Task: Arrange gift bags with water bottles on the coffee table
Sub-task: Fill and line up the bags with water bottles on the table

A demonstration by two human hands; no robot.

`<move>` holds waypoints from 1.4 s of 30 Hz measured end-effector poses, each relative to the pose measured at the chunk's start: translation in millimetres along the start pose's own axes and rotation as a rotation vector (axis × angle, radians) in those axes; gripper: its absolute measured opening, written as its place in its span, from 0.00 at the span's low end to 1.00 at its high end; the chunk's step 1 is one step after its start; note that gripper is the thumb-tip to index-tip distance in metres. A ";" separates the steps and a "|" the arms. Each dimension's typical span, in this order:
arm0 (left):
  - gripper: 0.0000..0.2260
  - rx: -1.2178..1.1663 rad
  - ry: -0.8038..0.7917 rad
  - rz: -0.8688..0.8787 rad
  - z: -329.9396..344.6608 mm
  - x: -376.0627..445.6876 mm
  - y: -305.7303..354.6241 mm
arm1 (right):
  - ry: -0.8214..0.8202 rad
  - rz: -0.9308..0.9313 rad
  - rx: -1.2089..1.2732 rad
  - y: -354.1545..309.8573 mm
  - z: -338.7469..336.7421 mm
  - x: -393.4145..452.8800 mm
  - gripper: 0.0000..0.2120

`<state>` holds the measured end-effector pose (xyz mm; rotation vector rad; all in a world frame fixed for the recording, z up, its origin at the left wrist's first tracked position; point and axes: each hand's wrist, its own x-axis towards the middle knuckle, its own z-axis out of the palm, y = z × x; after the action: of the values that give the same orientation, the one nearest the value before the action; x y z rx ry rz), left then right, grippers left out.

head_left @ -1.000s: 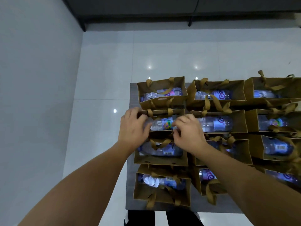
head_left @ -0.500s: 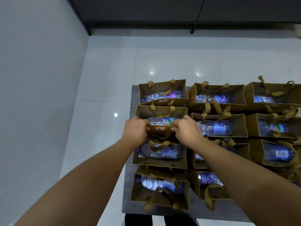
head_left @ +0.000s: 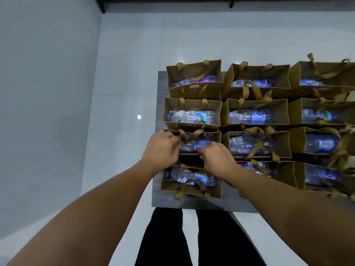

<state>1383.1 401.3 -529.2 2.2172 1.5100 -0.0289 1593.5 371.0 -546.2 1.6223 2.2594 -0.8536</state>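
Observation:
Several brown paper gift bags with ribbon handles stand in rows on the dark grey coffee table [head_left: 159,104], each with a water bottle lying inside. Both my hands are at the third bag [head_left: 213,135] of the left column. My left hand [head_left: 160,149] grips that bag's left end at its rim. My right hand [head_left: 216,159] has curled fingers on the near rim of the same bag. Its water bottle [head_left: 197,145] shows a barcode label between my hands. The second bag [head_left: 192,114] stands just beyond, the nearest bag [head_left: 190,190] just below my hands.
The table's left edge runs beside a white tiled floor [head_left: 123,77]. A pale wall [head_left: 44,93] stands further left. My legs in dark trousers [head_left: 167,237] are at the table's near edge. More bags fill the middle and right columns [head_left: 257,116].
My hands have come back from the second bag of the left column to the third one. That second bag now stands free with its bottle fully in view.

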 end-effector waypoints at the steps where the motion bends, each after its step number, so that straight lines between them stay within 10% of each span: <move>1: 0.12 0.039 -0.034 0.018 5.2 -5.3 -1.9 | 0.025 0.049 0.010 0.4 2.8 2.5 0.06; 17: 0.09 0.119 -0.169 -0.161 8.5 -5.3 -4.2 | 0.035 0.192 0.242 -3.4 -14.7 4.9 0.07; 24: 0.09 -0.237 0.111 -0.516 -22.5 29.3 -2.8 | 0.486 0.423 0.306 2.1 -53.3 17.3 0.12; 42: 0.12 -0.129 -0.049 -0.639 -9.4 115.1 -7.3 | 0.132 0.440 0.148 43.3 -74.7 68.0 0.09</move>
<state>1420.3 508.0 -553.9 1.5457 2.0598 -0.1771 1619.7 477.0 -534.2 2.1875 1.8324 -0.8290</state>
